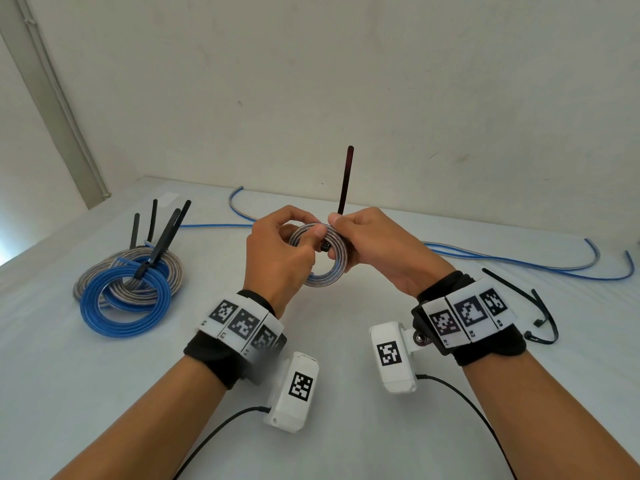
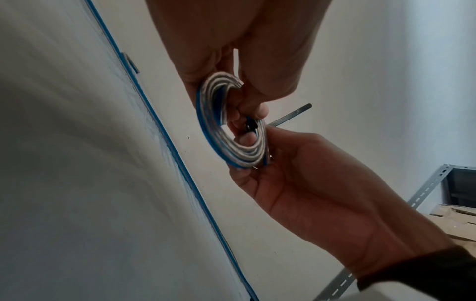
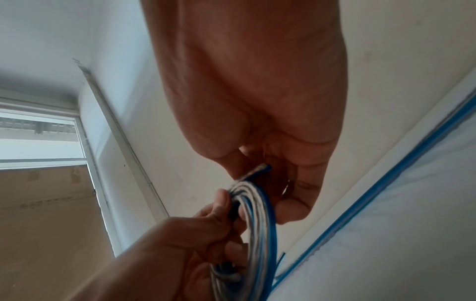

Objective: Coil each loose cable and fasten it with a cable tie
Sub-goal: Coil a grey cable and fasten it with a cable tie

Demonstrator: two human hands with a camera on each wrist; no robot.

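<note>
both hands grasp a coil [image 1: 320,258] above the bench middle, left hand [image 1: 277,258] steadying it, right hand [image 1: 374,247] pinching its tie [image 1: 345,181], tied coils [image 1: 128,289] near the left edge, loose cables [image 1: 519,261] and spare ties [image 1: 540,317] left toward the right.

The hands [image 1: 322,251] hide where the cable tie [image 1: 345,181] wraps the coil [image 1: 329,268].

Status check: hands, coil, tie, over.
Left hand and right hand both grip the coil. Black tie looped on, tail upright. Loose cables behind; nothing obstructing.
</note>
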